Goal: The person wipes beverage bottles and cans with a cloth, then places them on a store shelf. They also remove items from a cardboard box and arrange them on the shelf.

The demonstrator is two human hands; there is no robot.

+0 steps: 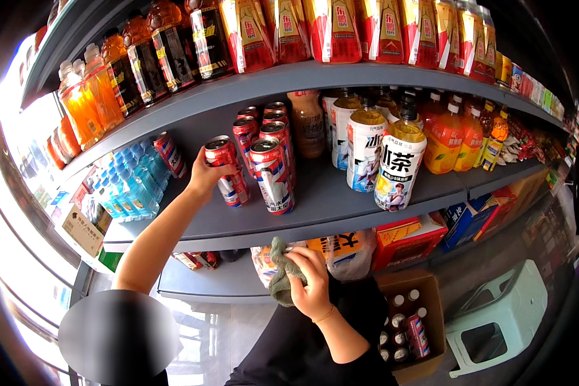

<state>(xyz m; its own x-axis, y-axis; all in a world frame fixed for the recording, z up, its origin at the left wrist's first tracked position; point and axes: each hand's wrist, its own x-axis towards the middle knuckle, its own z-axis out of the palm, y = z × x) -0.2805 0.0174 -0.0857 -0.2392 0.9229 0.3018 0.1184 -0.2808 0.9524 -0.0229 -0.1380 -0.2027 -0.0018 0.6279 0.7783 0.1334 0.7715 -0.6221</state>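
My left hand [208,173] grips a red drink can [230,186] at the left part of the middle shelf [313,212]. The can stands close to the shelf surface; whether its base touches cannot be told. Just right of it stand several matching red cans [272,178] in rows going back. Another such can [170,154] is farther left, beside small blue-capped water bottles [135,176]. In front of the shelf edge, my right hand [311,280] is closed around a crumpled grey-green cloth [282,277].
Tall iced tea bottles [399,164] and orange drink bottles [446,140] stand to the right. Above runs another shelf [289,77] of bottles. At lower right are an open cardboard box [436,313] holding several bottles and cans, and a pale green plastic stool [511,313].
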